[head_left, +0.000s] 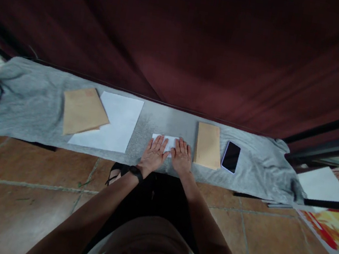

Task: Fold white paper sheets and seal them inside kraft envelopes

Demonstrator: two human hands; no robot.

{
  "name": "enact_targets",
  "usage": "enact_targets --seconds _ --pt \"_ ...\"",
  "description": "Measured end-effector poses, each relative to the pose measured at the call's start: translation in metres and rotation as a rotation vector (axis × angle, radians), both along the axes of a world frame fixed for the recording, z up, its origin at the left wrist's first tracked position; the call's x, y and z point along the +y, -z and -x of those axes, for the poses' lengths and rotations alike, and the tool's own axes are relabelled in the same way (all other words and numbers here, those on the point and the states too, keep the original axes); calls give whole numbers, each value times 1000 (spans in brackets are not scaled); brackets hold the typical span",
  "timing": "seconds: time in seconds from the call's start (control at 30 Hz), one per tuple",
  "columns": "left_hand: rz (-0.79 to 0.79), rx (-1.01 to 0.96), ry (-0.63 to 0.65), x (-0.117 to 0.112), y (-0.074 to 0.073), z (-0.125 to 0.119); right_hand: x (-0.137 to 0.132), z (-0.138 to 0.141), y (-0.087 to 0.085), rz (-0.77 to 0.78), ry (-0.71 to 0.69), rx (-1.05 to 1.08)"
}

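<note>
My left hand [153,154] and my right hand [180,156] lie flat side by side, fingers stretched out, pressing on a small folded white paper [169,141] on a grey cloth [170,123]. A black band sits on my left wrist. To the right of my hands lies a stack of tan envelopes [208,145], and beyond it a black phone [231,157]. To the left lies a white sheet [114,123] with a large tan envelope [83,111] overlapping its left side.
A dark red curtain [203,41] hangs behind the cloth-covered surface. Brown tiled floor [16,188] runs below. At the right lie a white sheet [322,184] and a colourful printed poster [337,233]. A dark rail [335,124] angles in at the right.
</note>
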State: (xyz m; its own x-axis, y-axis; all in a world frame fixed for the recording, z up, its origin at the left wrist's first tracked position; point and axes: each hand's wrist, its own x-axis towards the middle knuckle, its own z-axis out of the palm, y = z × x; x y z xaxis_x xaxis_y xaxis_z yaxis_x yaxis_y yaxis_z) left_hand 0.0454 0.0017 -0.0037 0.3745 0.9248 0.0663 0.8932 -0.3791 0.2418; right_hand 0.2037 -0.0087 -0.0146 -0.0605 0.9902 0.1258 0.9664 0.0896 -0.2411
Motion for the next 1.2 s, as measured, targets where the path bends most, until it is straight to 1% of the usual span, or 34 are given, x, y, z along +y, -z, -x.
enact_targets --seconds 0.17,0.53,0.7,0.87,1.07,1.2 --pt "21 17 -7 -1 -1 6 -1 0 3 -49 3 -6" --pt "8 59 -11 -6 -3 19 -1 -1 6 -77 11 -31" --pt "21 49 -12 -9 -4 26 -2 0 6 -68 13 -27" --pt "29 31 -47 -14 -6 33 -3 -2 7 -67 32 8" --pt "24 46 -70 -18 -4 45 -3 -2 7 -63 33 5" --pt "-2 15 -102 -18 -6 40 -3 -1 6 -64 30 -4"
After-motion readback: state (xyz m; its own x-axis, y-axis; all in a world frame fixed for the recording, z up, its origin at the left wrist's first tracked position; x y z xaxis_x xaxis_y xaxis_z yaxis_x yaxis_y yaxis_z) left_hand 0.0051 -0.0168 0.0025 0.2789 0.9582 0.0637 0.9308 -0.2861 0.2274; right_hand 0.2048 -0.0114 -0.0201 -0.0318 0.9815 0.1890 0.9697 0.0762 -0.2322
